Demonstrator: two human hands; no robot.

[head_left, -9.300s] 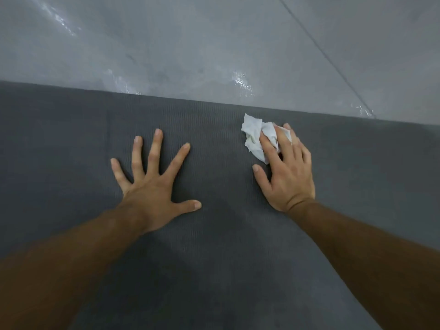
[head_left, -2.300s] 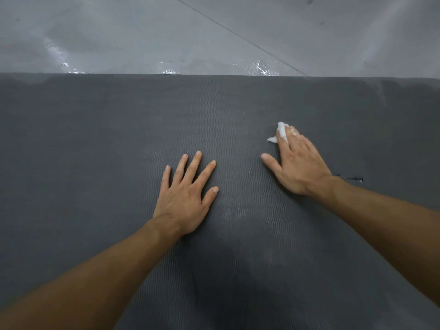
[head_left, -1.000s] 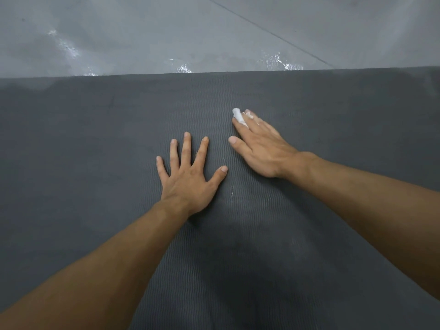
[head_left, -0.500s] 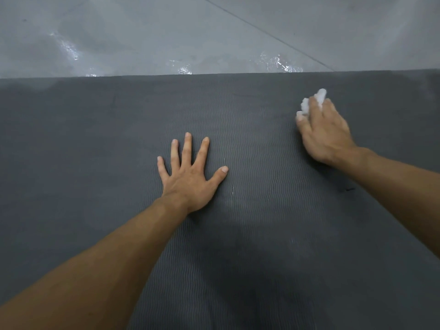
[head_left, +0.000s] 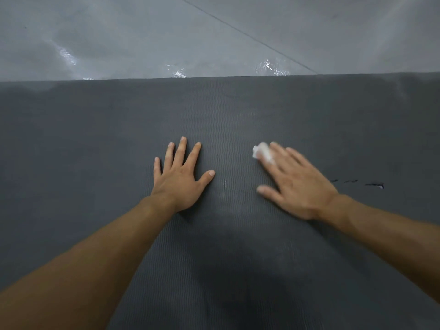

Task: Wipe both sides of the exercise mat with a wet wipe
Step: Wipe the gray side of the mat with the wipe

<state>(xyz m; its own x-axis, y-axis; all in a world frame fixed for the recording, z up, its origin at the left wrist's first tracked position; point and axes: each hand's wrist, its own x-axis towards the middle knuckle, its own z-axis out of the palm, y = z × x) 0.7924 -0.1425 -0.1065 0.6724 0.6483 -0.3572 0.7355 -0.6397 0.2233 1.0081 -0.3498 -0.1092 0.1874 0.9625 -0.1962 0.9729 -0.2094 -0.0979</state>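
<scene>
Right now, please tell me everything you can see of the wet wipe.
The wet wipe is white, crumpled into a small wad, and blurred. It lies on the dark grey mat, right of centre. The fingers of the right hand press on it and cover part of it; only its far end shows beyond them.

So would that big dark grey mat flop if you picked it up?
Probably floppy: the dark grey ribbed exercise mat looks thin and hugs the shiny grey floor. Its wavy ribs likely grip, so it shouldn't slip under the flat left hand.
</scene>
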